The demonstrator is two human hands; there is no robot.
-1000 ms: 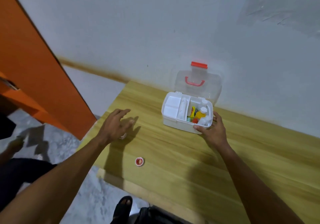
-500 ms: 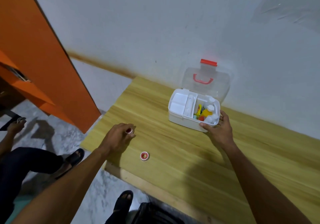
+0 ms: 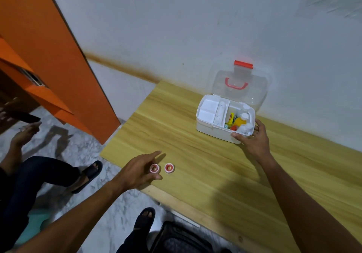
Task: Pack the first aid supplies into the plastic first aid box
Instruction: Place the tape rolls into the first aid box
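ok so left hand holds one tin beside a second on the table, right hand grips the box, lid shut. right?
No, the lid is open, standing against the wall, as the head view shows. Left hand holds one tin beside the second tin on the table; right hand grips the box.

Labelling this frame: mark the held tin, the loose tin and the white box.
held tin (image 3: pixel 154 168): head view, its centre.
loose tin (image 3: pixel 169 168): head view, its centre.
white box (image 3: pixel 213 131): head view, front wall.

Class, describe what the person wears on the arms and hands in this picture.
The left hand and right hand wear no gloves, rings or watch that can be seen. Both forearms are bare up to the frame edge; no sleeve or marking shows.
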